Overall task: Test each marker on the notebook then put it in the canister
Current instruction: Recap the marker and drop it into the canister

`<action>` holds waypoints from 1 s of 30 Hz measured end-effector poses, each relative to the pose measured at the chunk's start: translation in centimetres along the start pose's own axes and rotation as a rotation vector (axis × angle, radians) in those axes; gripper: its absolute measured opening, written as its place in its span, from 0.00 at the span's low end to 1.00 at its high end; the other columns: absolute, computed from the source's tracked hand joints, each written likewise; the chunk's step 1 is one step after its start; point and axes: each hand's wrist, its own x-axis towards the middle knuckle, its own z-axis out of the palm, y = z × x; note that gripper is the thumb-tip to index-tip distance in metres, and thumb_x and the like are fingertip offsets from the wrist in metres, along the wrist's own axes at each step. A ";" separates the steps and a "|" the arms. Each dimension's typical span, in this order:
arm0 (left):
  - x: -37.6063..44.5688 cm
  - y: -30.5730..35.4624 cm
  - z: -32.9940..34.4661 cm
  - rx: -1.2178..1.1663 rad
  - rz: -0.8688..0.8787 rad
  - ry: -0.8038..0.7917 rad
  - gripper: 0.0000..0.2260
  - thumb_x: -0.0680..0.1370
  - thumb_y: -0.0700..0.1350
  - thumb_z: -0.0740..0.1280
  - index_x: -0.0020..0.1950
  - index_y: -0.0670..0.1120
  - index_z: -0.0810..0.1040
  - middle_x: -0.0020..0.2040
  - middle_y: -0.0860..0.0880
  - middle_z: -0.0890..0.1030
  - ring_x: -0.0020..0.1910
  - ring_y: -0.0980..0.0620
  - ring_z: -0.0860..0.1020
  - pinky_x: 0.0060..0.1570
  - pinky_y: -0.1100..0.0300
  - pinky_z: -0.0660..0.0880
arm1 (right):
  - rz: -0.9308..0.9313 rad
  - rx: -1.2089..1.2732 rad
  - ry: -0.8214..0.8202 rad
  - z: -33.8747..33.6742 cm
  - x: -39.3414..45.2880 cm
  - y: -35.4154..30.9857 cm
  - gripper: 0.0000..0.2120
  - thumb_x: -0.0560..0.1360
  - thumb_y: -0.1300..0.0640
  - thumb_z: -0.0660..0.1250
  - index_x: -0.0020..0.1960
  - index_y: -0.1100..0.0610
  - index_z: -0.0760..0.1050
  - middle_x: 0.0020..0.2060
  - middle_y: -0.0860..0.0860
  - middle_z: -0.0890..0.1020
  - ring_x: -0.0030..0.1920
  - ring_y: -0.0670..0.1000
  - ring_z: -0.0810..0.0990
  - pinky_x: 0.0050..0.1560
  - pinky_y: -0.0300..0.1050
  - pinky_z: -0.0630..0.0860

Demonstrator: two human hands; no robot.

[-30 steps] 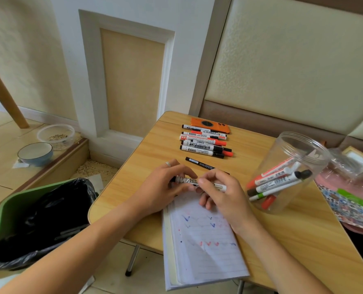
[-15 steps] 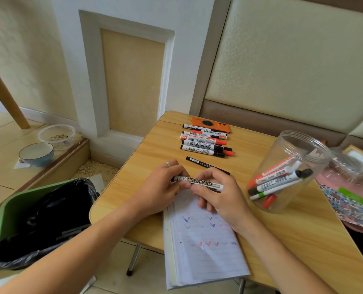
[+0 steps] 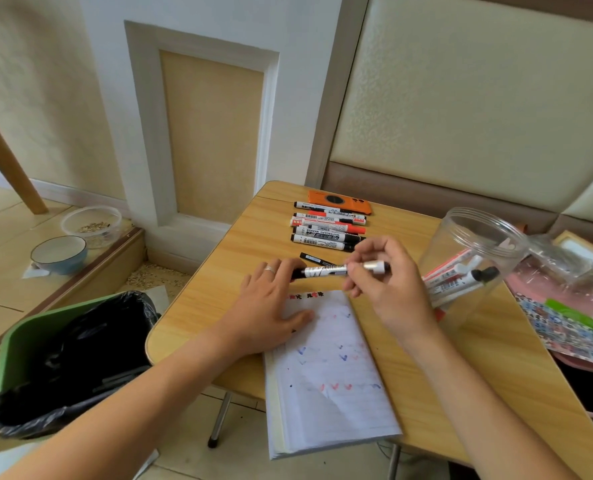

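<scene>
Whiteboard marker [image 3: 326, 271]: held level above the top edge of the notebook [image 3: 326, 372], pinched by the fingers [image 3: 352, 268] of the right hand [image 3: 388, 292].

Left hand [image 3: 271, 306]: lies flat with fingers straight, steadying the notebook; its fingertips are at the marker's black end.

Step, as judged: uncapping or recapping; the blur leaves that unsettled.

Next move calls for: nib to page if untested, otherwise a carry to the clear canister [image 3: 475, 258], right on the tabletop [image 3: 219, 282].

Untested markers [image 3: 328, 226]: in a row beyond.

Table [image 3: 426, 393] smooth wood-grain; canister [image 3: 461, 251] clear glossy plastic; notebook [image 3: 329, 403] matt lined paper.
</scene>
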 end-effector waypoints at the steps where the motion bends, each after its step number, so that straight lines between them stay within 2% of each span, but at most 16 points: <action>1: -0.3 0.3 0.3 0.054 -0.063 0.020 0.28 0.76 0.64 0.65 0.71 0.56 0.59 0.61 0.56 0.66 0.59 0.55 0.63 0.60 0.53 0.66 | -0.027 -0.021 0.047 -0.3 0.1 -0.7 0.08 0.79 0.66 0.70 0.55 0.58 0.74 0.46 0.52 0.84 0.38 0.54 0.86 0.38 0.46 0.80; 4: -1.0 1.2 1.1 0.109 -0.205 0.078 0.27 0.77 0.64 0.64 0.71 0.56 0.58 0.59 0.54 0.63 0.57 0.54 0.60 0.56 0.55 0.62 | -0.120 -0.125 0.185 -1.4 0.4 -2.7 0.08 0.79 0.62 0.71 0.53 0.54 0.74 0.40 0.47 0.85 0.36 0.51 0.87 0.38 0.50 0.83; 6: -1.1 1.7 1.5 0.083 -0.193 0.117 0.26 0.77 0.60 0.65 0.69 0.55 0.60 0.58 0.53 0.63 0.55 0.54 0.60 0.56 0.55 0.63 | -0.171 -0.231 0.251 -2.5 0.5 -3.9 0.06 0.81 0.59 0.70 0.54 0.53 0.74 0.37 0.49 0.85 0.36 0.48 0.86 0.39 0.54 0.84; 9: -0.9 1.9 1.8 0.045 -0.159 0.146 0.25 0.76 0.57 0.67 0.69 0.52 0.62 0.59 0.51 0.66 0.54 0.53 0.61 0.56 0.57 0.62 | -0.239 -0.393 0.346 -4.6 1.0 -5.5 0.05 0.82 0.56 0.67 0.57 0.53 0.73 0.38 0.50 0.85 0.37 0.48 0.86 0.42 0.56 0.82; 13: -0.1 2.1 2.2 0.016 -0.164 0.154 0.25 0.75 0.55 0.69 0.68 0.49 0.64 0.58 0.51 0.68 0.54 0.51 0.64 0.54 0.59 0.60 | -0.316 -0.509 0.482 -7.6 1.8 -7.5 0.06 0.82 0.57 0.65 0.58 0.55 0.71 0.39 0.52 0.84 0.39 0.52 0.84 0.38 0.40 0.74; 15: 0.4 2.4 2.4 0.005 -0.173 0.176 0.24 0.75 0.54 0.69 0.67 0.48 0.66 0.58 0.50 0.69 0.55 0.50 0.66 0.54 0.59 0.61 | -0.364 -0.562 0.554 -8.9 1.8 -8.3 0.07 0.81 0.59 0.64 0.58 0.58 0.72 0.38 0.55 0.82 0.37 0.54 0.80 0.37 0.44 0.66; 17: 0.8 2.8 2.5 0.010 -0.178 0.179 0.23 0.76 0.52 0.69 0.66 0.46 0.67 0.59 0.49 0.70 0.56 0.50 0.65 0.56 0.58 0.62 | -0.375 -0.607 0.607 -9.8 1.8 -8.7 0.08 0.80 0.61 0.64 0.58 0.61 0.72 0.38 0.55 0.80 0.36 0.55 0.73 0.38 0.44 0.60; 20: 1.1 3.2 2.8 0.033 -0.173 0.188 0.22 0.76 0.51 0.70 0.66 0.45 0.68 0.59 0.48 0.72 0.54 0.51 0.65 0.58 0.57 0.63 | -0.371 -0.608 0.648 -10.6 1.8 -8.8 0.09 0.80 0.61 0.64 0.58 0.62 0.72 0.39 0.56 0.80 0.37 0.55 0.73 0.40 0.42 0.60; 24: 1.2 3.3 3.1 0.061 -0.169 0.202 0.21 0.76 0.52 0.70 0.65 0.46 0.69 0.59 0.47 0.73 0.53 0.53 0.63 0.58 0.56 0.64 | -0.461 -0.552 0.761 -11.1 1.5 -8.7 0.09 0.81 0.61 0.63 0.59 0.63 0.71 0.42 0.55 0.80 0.38 0.54 0.76 0.41 0.39 0.64; 27: 1.2 3.2 3.1 0.069 -0.165 0.208 0.21 0.77 0.52 0.69 0.65 0.46 0.69 0.59 0.48 0.72 0.53 0.53 0.63 0.57 0.57 0.63 | -0.392 -0.619 0.719 -11.2 1.5 -8.3 0.08 0.81 0.62 0.63 0.59 0.63 0.72 0.43 0.54 0.78 0.39 0.54 0.73 0.40 0.41 0.61; 30: 1.2 3.2 3.2 0.084 -0.167 0.205 0.20 0.77 0.53 0.69 0.64 0.46 0.69 0.58 0.48 0.72 0.52 0.53 0.63 0.55 0.57 0.63 | -0.183 -0.766 0.502 -11.0 2.1 -7.0 0.05 0.82 0.60 0.62 0.56 0.60 0.74 0.41 0.54 0.79 0.37 0.55 0.73 0.37 0.45 0.61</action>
